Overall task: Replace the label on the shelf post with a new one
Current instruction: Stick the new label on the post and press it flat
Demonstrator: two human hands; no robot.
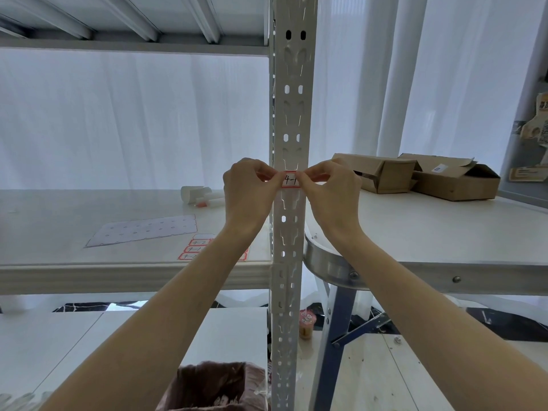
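A white perforated shelf post (292, 93) runs up the middle of the head view. A small white label with a red border (290, 180), handwritten "4-1", lies against the post's front face. My left hand (249, 191) pinches the label's left edge, and my right hand (332, 192) pinches its right edge. My fingertips cover both ends of the label. On the shelf board (89, 268) to the left lies a sheet of red-bordered labels (197, 249) marked "4-2" and "4-1".
A used backing sheet (142, 231) and white marker pens (200, 197) lie on the shelf. Open cardboard boxes (415, 176) sit on the table at right. A bin with a dark bag (213, 387) stands below, beside the post.
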